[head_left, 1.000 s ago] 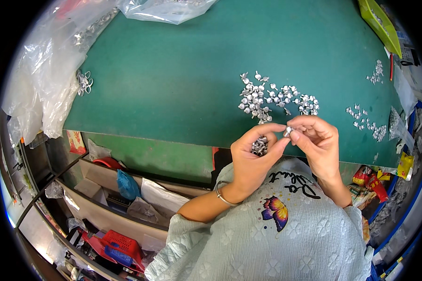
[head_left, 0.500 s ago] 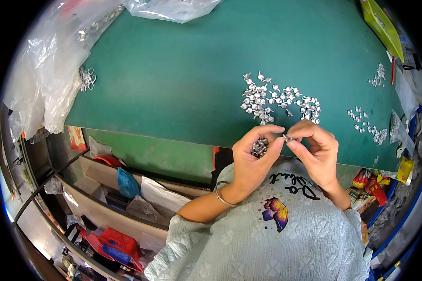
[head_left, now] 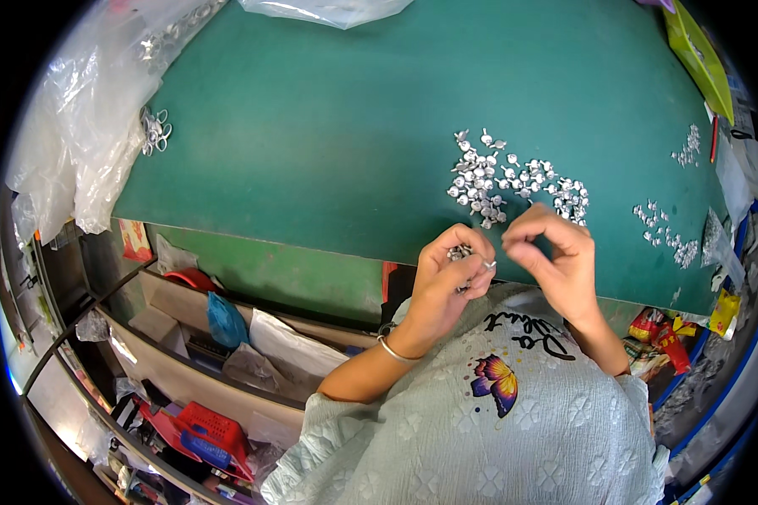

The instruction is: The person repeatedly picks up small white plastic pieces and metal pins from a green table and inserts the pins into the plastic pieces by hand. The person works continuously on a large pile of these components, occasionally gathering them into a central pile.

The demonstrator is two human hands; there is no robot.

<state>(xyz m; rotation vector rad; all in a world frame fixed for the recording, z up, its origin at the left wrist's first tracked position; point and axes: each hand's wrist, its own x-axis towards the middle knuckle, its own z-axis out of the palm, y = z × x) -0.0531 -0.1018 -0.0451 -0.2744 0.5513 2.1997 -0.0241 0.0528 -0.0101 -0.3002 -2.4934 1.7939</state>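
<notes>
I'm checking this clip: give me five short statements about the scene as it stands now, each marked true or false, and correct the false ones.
1. The left hand holds several small silver parts. True.
2. The right hand is pressed against the left hand. False: a gap shows between them.
3. A loose cluster of silver pieces lies on the green tabletop. True.
4. The bracelet is on the right wrist. False: the bracelet is on the left wrist.
5. The blue plastic bag lies on the green tabletop. False: the blue plastic bag is off it, on the person's left.
</notes>
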